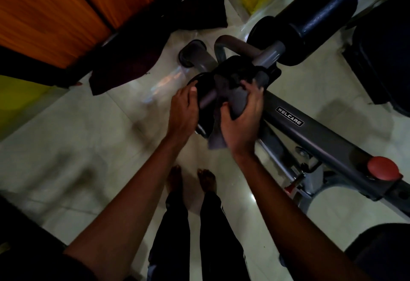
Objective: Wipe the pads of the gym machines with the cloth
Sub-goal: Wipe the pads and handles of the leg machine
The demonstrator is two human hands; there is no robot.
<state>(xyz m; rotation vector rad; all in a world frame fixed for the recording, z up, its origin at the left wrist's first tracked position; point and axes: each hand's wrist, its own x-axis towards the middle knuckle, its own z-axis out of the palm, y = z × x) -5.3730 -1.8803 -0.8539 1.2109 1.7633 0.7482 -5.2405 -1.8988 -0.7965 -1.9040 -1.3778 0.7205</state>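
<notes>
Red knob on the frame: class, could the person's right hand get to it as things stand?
Probably yes. The red knob sits exposed on the frame, on the right hand's side, nothing covering it, though that hand now grips the cloth.

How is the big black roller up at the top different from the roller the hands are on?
The far roller pad is bare and untouched; the near roller pad is draped with the grey cloth. The left hand steadies the near one while the right hand presses the cloth on; the far one stands free. Both are dark, round pads on one grey machine frame.
</notes>
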